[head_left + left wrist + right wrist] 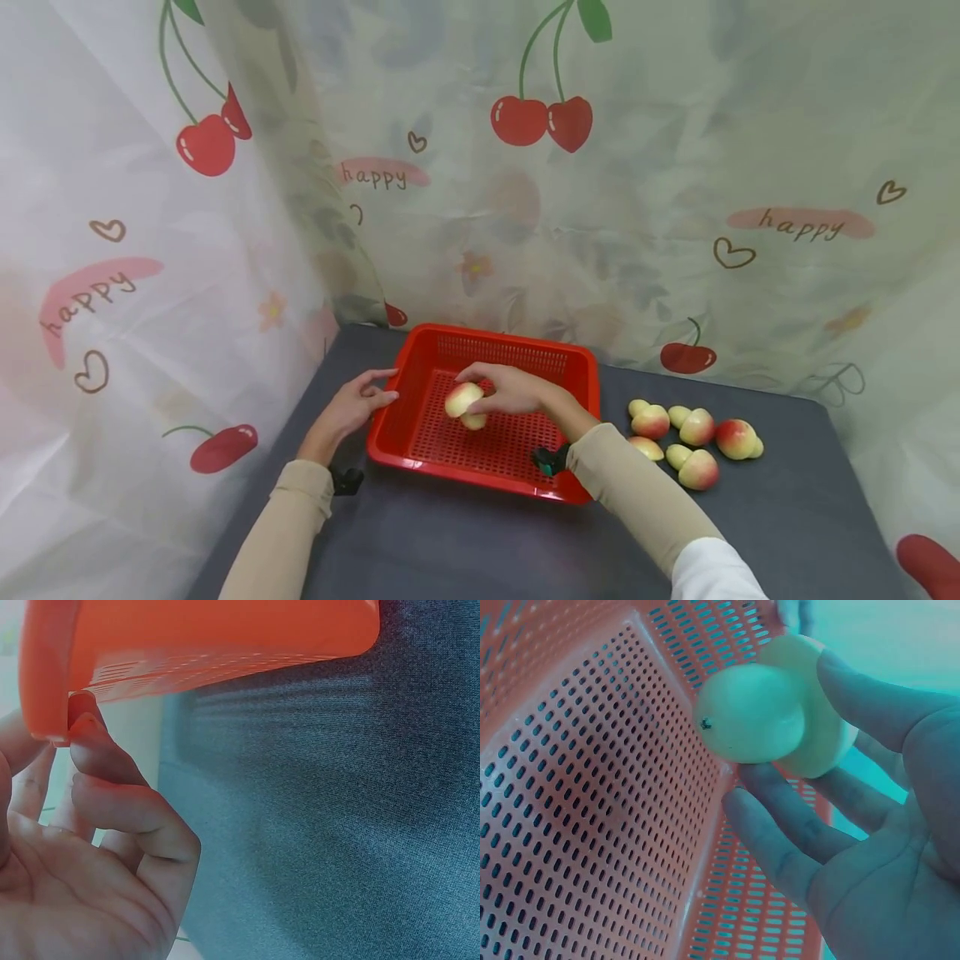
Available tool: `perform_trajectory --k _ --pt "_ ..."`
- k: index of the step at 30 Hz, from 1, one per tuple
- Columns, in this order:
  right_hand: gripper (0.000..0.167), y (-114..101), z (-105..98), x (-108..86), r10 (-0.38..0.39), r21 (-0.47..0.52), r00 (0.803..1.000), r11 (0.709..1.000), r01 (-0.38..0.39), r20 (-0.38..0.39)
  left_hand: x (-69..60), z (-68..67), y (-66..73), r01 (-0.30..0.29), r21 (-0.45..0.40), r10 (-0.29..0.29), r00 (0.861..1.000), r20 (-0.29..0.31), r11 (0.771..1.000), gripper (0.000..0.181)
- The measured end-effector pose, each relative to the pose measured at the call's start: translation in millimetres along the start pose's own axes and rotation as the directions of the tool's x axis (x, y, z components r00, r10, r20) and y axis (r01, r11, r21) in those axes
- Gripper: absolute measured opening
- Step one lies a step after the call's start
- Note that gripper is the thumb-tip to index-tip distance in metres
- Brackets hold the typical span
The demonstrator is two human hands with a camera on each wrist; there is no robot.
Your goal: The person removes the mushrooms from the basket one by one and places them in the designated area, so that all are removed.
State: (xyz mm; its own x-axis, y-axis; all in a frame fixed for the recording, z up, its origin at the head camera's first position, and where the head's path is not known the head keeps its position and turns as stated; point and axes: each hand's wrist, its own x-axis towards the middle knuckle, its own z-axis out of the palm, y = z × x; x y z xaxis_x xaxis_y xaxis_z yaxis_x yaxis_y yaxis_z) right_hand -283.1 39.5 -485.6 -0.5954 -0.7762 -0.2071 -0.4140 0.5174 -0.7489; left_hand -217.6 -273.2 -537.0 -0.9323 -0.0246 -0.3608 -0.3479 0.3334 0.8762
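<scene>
A red plastic basket [487, 479] with slotted walls and a perforated bottom stands on the dark table. My left hand [358, 408] holds its left rim; the left wrist view shows bent fingers [127, 806] against the underside of that rim [46, 682]. Over the inside of the basket, my right hand [510, 390] grips a toy mushroom [463, 398] between thumb and fingers. Its cap is red and pale yellow. In the right wrist view the rounded pale stem [750, 712] points toward the basket's bottom [592, 802].
Several more toy mushrooms [697, 469] lie in a group on the table, to the right of the basket. Printed curtains [637, 275] hang behind and along the sides of the dark tabletop [450, 550].
</scene>
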Motion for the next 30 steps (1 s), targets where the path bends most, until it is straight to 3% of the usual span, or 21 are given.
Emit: perform_trajectory --k 5,15,30 --pt "0.056 4 -3 -15.1 -0.001 0.064 0.998 0.998 0.005 -0.061 1.9 3.2 0.6 -0.001 -0.014 0.001 1.0 0.001 1.0 0.055" --pt "0.058 11 -13 -47.8 0.021 0.052 0.985 0.999 -0.012 -0.172 1.1 2.5 -1.0 0.026 -0.01 -0.026 1.0 -0.001 1.0 0.056" --pt "0.062 25 -26 -103.0 0.134 0.184 0.94 0.98 -0.078 -0.314 -1.7 3.3 -2.0 0.036 -0.069 -0.035 0.999 0.017 0.997 0.06"
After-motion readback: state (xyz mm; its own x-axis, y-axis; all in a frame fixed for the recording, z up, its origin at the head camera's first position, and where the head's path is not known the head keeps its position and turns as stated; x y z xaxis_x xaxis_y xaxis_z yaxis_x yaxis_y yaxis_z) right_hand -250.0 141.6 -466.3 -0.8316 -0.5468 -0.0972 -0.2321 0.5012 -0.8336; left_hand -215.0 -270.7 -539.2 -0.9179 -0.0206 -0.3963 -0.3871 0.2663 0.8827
